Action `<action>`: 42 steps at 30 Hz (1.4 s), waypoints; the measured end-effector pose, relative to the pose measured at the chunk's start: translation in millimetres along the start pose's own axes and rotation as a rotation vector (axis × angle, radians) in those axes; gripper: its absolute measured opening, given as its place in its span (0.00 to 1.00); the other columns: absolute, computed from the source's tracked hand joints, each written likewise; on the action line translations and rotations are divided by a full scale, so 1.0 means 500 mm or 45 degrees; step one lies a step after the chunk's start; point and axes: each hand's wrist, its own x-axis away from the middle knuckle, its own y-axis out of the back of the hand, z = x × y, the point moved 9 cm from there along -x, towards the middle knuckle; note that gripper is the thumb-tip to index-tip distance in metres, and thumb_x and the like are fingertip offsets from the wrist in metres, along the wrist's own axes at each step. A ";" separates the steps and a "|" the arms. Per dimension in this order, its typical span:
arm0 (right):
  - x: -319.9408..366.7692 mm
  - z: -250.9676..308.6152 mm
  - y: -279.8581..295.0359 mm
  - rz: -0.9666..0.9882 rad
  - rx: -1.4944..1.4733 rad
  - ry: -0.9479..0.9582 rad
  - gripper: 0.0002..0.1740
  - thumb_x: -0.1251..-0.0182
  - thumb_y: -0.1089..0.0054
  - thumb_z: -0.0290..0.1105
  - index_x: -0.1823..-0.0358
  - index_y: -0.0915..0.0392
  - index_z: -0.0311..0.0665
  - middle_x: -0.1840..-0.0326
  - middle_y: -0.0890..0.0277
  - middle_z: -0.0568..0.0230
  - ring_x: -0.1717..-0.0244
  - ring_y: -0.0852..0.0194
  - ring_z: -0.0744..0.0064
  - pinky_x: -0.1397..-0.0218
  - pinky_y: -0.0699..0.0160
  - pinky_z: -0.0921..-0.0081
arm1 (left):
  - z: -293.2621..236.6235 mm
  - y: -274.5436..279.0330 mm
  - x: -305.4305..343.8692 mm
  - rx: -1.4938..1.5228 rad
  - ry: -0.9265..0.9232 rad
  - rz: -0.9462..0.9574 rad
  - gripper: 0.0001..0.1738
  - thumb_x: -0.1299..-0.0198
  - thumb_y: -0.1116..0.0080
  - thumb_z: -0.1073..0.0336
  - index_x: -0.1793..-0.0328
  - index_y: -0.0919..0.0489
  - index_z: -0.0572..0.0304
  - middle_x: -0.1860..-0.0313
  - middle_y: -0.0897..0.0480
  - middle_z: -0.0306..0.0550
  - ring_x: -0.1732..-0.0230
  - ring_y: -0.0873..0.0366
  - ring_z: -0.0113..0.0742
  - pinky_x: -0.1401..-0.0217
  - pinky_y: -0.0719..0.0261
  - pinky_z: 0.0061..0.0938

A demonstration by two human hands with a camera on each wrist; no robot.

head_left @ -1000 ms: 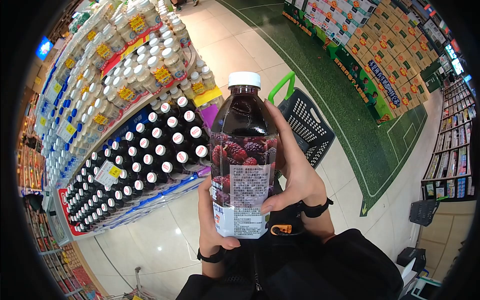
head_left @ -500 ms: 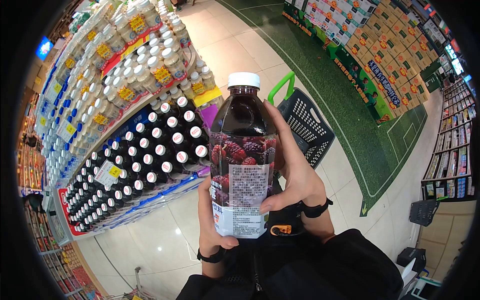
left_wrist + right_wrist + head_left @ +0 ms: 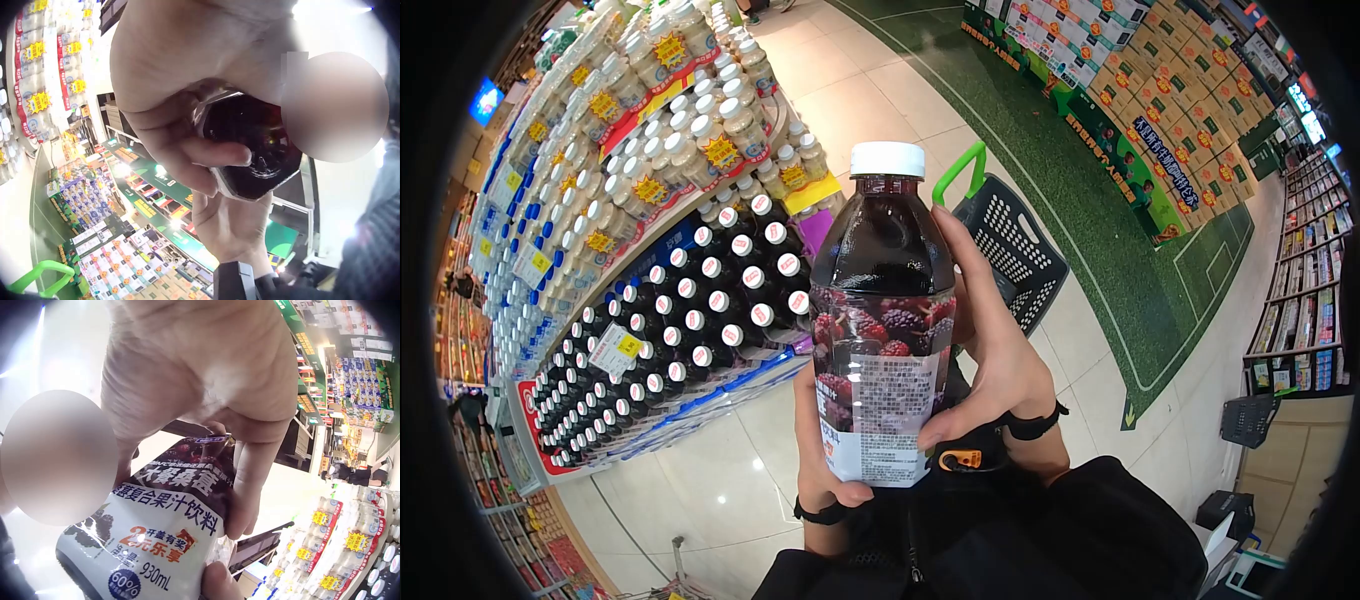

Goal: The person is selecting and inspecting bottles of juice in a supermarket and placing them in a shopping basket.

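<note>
A large bottle of dark juice (image 3: 885, 325) with a white cap and a berry label stands upright before the chest in the head view, its block of small print facing the camera. The left hand (image 3: 825, 450) grips its lower left side, thumb at the base. Around its right side curls the right hand (image 3: 990, 360), thumb on the label. The left wrist view shows the dark bottle base (image 3: 250, 147) with fingers of the left hand (image 3: 194, 81) bent round it. Large printed characters show on the bottle (image 3: 169, 519) below the right hand (image 3: 206, 375) in the right wrist view.
Rows of dark bottles with white caps (image 3: 700, 290) and stacked jars (image 3: 670, 150) stand at the left. Behind the right hand is a dark basket (image 3: 1015, 250) with a green handle. Stacked cartons (image 3: 1190, 110) rise beyond green flooring (image 3: 1100, 270); shelves (image 3: 1310, 270) line the far right.
The bottle looks slightly larger and its label sits a little lower, its top tipped somewhat nearer the camera. Both hands keep their grip on it.
</note>
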 end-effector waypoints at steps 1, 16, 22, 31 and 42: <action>0.002 0.000 0.000 -0.001 0.000 0.000 0.80 0.70 0.13 0.33 0.22 0.71 0.38 0.31 0.45 0.49 0.41 0.29 0.65 0.47 0.22 0.71 | 0.000 -0.001 0.001 0.000 0.000 0.001 0.76 0.82 0.20 0.30 0.31 0.46 0.72 0.39 0.31 0.52 0.40 0.30 0.39 0.34 0.36 0.34; 0.002 0.009 0.003 0.012 0.152 0.092 0.86 0.81 0.12 0.44 0.23 0.71 0.28 0.22 0.63 0.42 0.23 0.54 0.56 0.26 0.47 0.66 | -0.030 -0.022 0.001 -0.022 -0.061 0.061 0.77 0.81 0.17 0.35 0.29 0.50 0.72 0.39 0.30 0.59 0.39 0.28 0.43 0.35 0.32 0.38; 0.003 0.016 0.003 0.053 0.075 0.080 0.79 0.71 0.17 0.30 0.22 0.73 0.39 0.24 0.56 0.47 0.37 0.34 0.67 0.48 0.25 0.76 | -0.031 -0.028 0.005 0.036 -0.057 0.070 0.78 0.79 0.16 0.39 0.28 0.54 0.72 0.40 0.28 0.64 0.43 0.23 0.47 0.41 0.24 0.38; 0.008 0.019 0.003 0.072 0.090 0.094 0.79 0.69 0.16 0.31 0.22 0.73 0.38 0.27 0.50 0.46 0.38 0.33 0.66 0.48 0.25 0.74 | -0.027 -0.032 0.003 0.070 -0.042 0.089 0.79 0.80 0.16 0.39 0.28 0.54 0.73 0.39 0.29 0.62 0.41 0.25 0.47 0.38 0.27 0.38; 0.010 0.019 0.006 0.054 0.087 0.087 0.79 0.69 0.15 0.32 0.22 0.73 0.38 0.25 0.54 0.43 0.35 0.35 0.61 0.45 0.24 0.71 | -0.013 -0.027 0.001 -0.021 0.010 0.135 0.79 0.83 0.17 0.35 0.29 0.50 0.73 0.38 0.30 0.58 0.39 0.28 0.44 0.35 0.32 0.38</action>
